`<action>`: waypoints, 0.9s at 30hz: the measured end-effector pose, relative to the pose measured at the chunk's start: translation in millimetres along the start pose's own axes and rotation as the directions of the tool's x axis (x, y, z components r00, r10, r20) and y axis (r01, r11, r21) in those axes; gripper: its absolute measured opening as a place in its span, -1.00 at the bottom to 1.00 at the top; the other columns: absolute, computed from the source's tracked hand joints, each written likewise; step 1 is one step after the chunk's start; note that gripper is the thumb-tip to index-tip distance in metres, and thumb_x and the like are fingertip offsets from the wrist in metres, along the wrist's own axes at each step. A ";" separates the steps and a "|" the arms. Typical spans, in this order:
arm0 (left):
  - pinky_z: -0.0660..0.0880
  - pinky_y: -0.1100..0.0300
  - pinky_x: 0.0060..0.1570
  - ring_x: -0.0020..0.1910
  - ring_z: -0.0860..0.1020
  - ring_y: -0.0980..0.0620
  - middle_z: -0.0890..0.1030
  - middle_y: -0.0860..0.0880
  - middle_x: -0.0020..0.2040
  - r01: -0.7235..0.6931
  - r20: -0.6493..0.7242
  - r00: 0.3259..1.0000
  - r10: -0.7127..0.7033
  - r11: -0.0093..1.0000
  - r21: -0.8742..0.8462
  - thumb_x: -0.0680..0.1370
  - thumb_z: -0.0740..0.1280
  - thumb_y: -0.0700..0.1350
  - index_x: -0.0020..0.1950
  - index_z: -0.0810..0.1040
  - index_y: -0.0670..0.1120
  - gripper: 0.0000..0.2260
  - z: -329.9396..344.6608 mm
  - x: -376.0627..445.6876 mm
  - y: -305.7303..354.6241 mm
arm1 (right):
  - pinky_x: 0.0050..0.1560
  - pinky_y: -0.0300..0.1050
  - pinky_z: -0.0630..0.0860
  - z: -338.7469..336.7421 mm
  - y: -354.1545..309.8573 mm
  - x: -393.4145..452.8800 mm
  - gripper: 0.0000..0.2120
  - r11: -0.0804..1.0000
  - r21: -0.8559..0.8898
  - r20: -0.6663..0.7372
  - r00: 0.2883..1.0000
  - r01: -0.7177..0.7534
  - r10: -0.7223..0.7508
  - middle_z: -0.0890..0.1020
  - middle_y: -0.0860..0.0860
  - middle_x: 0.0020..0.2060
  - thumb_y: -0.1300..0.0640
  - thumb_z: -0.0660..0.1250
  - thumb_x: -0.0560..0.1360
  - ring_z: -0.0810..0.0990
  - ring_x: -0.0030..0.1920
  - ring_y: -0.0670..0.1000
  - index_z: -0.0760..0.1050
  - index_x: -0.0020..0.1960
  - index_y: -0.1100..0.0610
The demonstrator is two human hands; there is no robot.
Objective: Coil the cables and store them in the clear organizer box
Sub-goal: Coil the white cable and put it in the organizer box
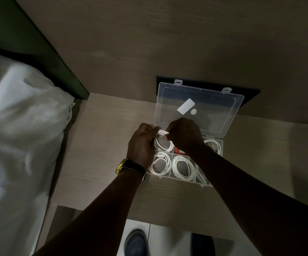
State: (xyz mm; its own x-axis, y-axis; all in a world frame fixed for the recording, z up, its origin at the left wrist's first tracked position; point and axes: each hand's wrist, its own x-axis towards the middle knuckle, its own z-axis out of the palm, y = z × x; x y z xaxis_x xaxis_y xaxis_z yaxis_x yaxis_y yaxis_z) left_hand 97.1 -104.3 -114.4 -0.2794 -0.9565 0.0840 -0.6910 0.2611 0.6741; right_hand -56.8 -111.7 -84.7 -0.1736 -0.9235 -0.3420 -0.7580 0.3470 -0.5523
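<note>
- The left hand (142, 143) and the right hand (184, 135) meet over the far-left compartment of the clear organizer box (186, 179). Fingers of both are pinched on the top of a white coiled cable (163, 145) whose loops already hang down into that compartment.
- Main risk: the coil looks springy. If the fingers let go before the loose end is tucked, the loops could fan out, ride over the divider just right of the fingers and land on the red cable (179, 151) in the next compartment.
- A plug end (163, 131) sits right between the fingertips; left proud of the rim, it would likely stop the lid from shutting.
- The open lid (199, 109) stands just beyond the fingers, leaning back against the wall. A push forward with the knuckles could knock it or slide the light box.
- Below the fingers, toward the person, the near compartments hold white coils (183, 168). Dragging the wrists back low could snag them, and the wristwatch (123, 166) hangs close to the near-left coil.
- Open room: bare tabletop (103, 145) lies left of the fingers as far as the bed sheet (20, 126). The box's near wall sits close to the tabletop's front edge, so there is little slack on that side.
</note>
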 end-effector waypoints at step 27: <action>0.37 0.09 -0.23 -0.20 0.54 -0.09 0.57 -0.06 -0.09 0.173 0.036 0.984 -0.174 0.984 0.046 0.48 0.30 -0.22 0.03 0.40 -0.02 -0.82 1.3 15.5 8.4 | -0.02 0.05 0.54 21.1 23.3 -30.1 -0.73 0.813 -0.483 0.005 0.930 0.324 -0.367 0.58 0.01 0.01 -0.01 0.26 0.56 0.46 0.09 0.13 0.61 0.00 0.16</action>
State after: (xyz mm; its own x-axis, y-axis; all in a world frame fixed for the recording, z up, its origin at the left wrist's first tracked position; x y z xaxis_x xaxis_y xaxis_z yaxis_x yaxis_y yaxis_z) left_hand 86.1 -116.8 -108.4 -0.1783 -0.9821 -0.0610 -0.7586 0.0977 0.6442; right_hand -56.0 -72.3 -103.3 0.1201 -0.9856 -0.1193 -0.9767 -0.0957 -0.1923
